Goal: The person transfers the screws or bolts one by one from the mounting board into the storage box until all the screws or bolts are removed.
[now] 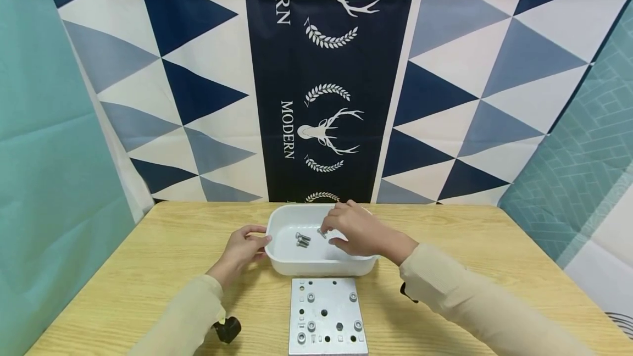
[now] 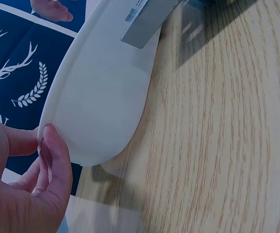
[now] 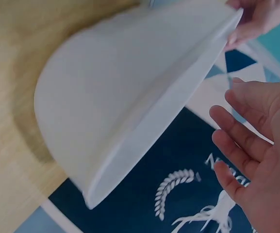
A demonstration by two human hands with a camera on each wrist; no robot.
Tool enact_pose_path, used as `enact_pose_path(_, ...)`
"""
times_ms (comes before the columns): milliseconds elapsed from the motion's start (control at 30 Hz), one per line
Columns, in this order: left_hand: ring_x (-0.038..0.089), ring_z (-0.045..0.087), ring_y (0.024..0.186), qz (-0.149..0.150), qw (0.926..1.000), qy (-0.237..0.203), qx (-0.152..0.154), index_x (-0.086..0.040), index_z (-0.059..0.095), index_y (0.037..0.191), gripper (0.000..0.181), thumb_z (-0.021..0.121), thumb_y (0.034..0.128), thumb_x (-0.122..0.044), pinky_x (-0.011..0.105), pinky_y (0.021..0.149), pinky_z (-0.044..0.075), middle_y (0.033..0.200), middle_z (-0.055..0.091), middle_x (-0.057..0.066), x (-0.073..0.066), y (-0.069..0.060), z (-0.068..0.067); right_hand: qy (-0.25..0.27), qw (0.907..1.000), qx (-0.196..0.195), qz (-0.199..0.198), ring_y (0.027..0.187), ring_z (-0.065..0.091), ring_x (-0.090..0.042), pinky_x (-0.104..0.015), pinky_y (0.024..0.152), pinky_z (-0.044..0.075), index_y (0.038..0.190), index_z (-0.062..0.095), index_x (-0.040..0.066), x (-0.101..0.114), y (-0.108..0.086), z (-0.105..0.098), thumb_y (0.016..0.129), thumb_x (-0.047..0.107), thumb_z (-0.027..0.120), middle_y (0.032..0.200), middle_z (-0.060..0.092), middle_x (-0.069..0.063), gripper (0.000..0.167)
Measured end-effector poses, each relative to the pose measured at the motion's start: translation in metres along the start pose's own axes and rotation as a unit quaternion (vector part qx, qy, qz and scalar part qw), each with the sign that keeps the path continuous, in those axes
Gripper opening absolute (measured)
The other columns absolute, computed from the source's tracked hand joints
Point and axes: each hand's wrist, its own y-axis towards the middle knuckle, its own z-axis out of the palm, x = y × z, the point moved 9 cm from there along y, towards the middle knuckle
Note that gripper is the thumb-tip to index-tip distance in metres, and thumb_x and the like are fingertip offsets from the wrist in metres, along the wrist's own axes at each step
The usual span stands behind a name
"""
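A white plastic bin point(image 1: 323, 268) stands on the wooden table. My left hand point(image 1: 243, 249) pinches its left rim between thumb and fingers, which the left wrist view shows close up at the bin's rim point(image 2: 57, 97). Over the right part of the bin is my right hand point(image 1: 353, 228), fingers loosely bent and spread. No object shows between the fingers point(image 3: 241, 136) in the right wrist view. Near those fingertips one socket head screw point(image 1: 321, 233) is visible; whether it touches them I cannot tell. A few more socket head screws point(image 1: 303, 239) lie together on the bin's floor.
In front of the bin lies a silver metal plate point(image 1: 326, 312) with holes, several socket head screws seated in it. A patterned curtain point(image 1: 326, 70) hangs behind the wooden table point(image 1: 188, 257). Black wrist-worn devices point(image 1: 227, 329) sit under the sleeves.
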Motion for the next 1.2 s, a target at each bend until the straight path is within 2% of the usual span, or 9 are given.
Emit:
enact_pose_path(300, 0.013, 0.067, 0.073, -0.002, 1.0000, 0.002, -0.003, 0.001, 0.057, 0.118, 0.030, 0.065, 0.0893, -0.006, 0.024, 0.064, 0.058, 0.096, 0.068, 0.017, 0.002, -0.002, -0.001, -0.009, 0.9989, -0.024, -0.040, 0.092, 0.058, -0.011, -0.029, 0.082, 0.043, 0.098, 0.069, 0.019, 0.035, -0.008, -0.001, 0.080, 0.023, 0.077, 0.094, 0.069, 0.009, 0.020)
enact_pose_path(467, 0.012, 0.065, 0.071, -0.001, 1.0000, -0.002, 0.002, 0.000, 0.057, 0.120, 0.031, 0.064, 0.0901, -0.006, 0.025, 0.067, 0.058, 0.093, 0.066, 0.014, 0.000, -0.001, -0.001, -0.005, 0.9984, -0.017, -0.054, 0.095, 0.055, -0.010, -0.029, 0.084, 0.042, 0.100, 0.068, 0.020, 0.050, -0.011, -0.002, 0.081, 0.025, 0.076, 0.096, 0.069, 0.009, 0.020)
enact_pose_path(733, 0.015, 0.066, 0.076, -0.003, 1.0000, 0.002, 0.006, -0.001, 0.057, 0.122, 0.032, 0.064, 0.0906, -0.007, 0.029, 0.073, 0.059, 0.103, 0.065, 0.020, -0.001, 0.000, -0.002, -0.003, 0.9963, -0.027, -0.081, 0.095, 0.055, -0.008, -0.026, 0.084, 0.042, 0.099, 0.067, 0.022, 0.077, -0.020, -0.003, 0.081, 0.025, 0.076, 0.094, 0.068, 0.012, 0.020)
enact_pose_path(1033, 0.015, 0.066, 0.076, -0.004, 1.0000, 0.004, 0.006, -0.001, 0.057, 0.122, 0.032, 0.064, 0.0908, -0.008, 0.029, 0.073, 0.059, 0.102, 0.065, 0.019, 0.001, -0.001, 0.000, 0.026, 0.9946, 0.012, -0.100, 0.096, 0.053, -0.004, -0.023, 0.085, 0.042, 0.102, 0.066, 0.024, 0.106, -0.028, 0.003, 0.085, 0.029, 0.071, 0.098, 0.066, 0.014, 0.019)
enact_pose_path(1200, 0.015, 0.066, 0.075, -0.005, 0.9999, -0.007, 0.008, -0.001, 0.058, 0.121, 0.032, 0.064, 0.0902, -0.007, 0.030, 0.074, 0.060, 0.098, 0.065, 0.017, 0.002, 0.001, 0.000, 0.030, 0.9920, 0.015, -0.122, 0.095, 0.052, -0.002, -0.021, 0.083, 0.041, 0.103, 0.065, 0.025, 0.120, -0.030, 0.004, 0.085, 0.029, 0.072, 0.098, 0.066, 0.016, 0.020)
